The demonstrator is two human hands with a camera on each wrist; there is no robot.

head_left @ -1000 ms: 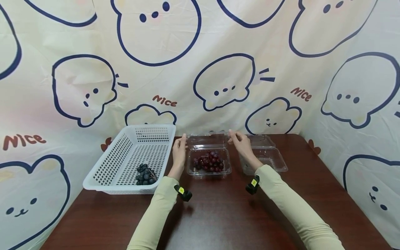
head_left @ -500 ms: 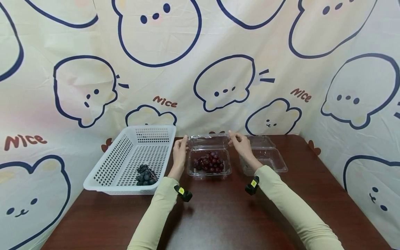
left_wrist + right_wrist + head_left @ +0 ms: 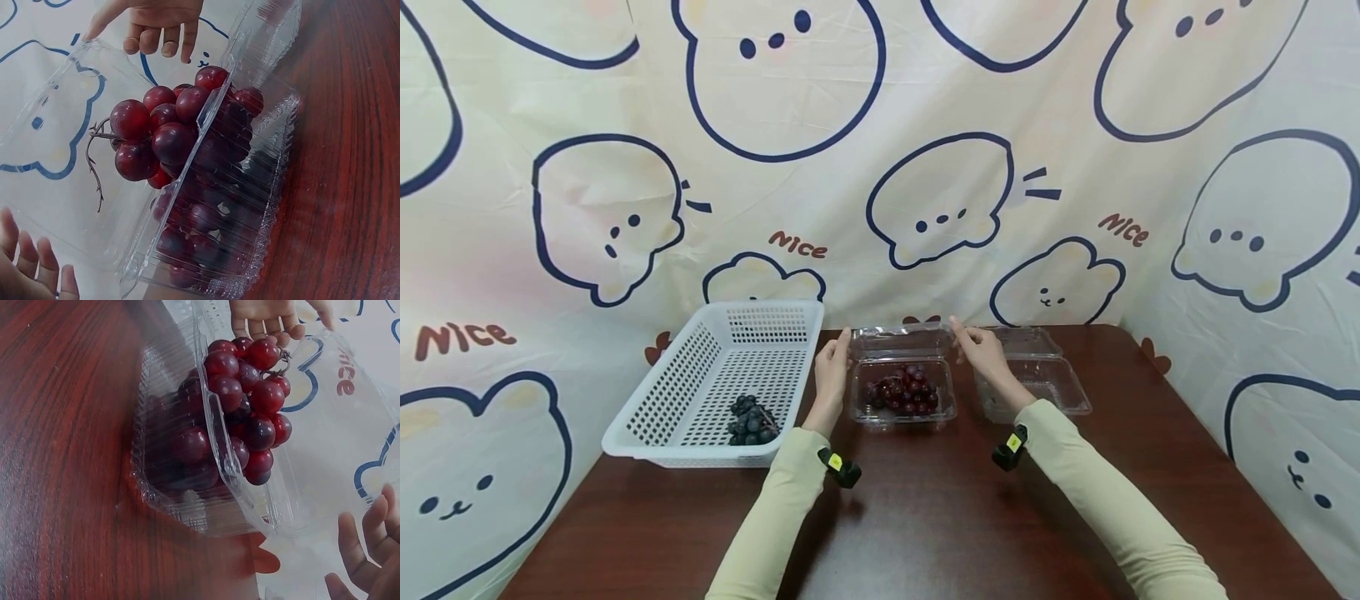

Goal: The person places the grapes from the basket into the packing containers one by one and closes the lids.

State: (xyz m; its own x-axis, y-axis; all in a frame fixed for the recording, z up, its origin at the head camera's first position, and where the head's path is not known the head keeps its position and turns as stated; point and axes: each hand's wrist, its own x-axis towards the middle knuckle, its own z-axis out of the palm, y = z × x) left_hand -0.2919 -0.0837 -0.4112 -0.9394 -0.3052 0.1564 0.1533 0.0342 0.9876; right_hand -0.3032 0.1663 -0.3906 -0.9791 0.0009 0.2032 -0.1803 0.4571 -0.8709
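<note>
A clear plastic clamshell box (image 3: 857, 410) stands before me, its hinged lid (image 3: 901, 340) raised at the back. Red grapes (image 3: 172, 140) on their stem fill the box and bulge above its rim. My left hand (image 3: 831, 367) is at the lid's left edge, an extended finger touching its corner. At the opposite corner, my right hand (image 3: 981, 352) also touches the lid with one extended digit. The other fingers of both hands hang loosely apart from the grapes, as the two wrist views show.
A white perforated basket (image 3: 700, 367) stands at the left, with dark grapes (image 3: 751, 421) in its near right corner. A second open clear box (image 3: 1060, 387) lies to the right, partly behind my right hand. A patterned cloth (image 3: 820, 192) hangs behind the brown table (image 3: 940, 517).
The lid's upper edge has come down slightly, with both hands staying at its corners. The grapes, the basket and the second box stay in place.
</note>
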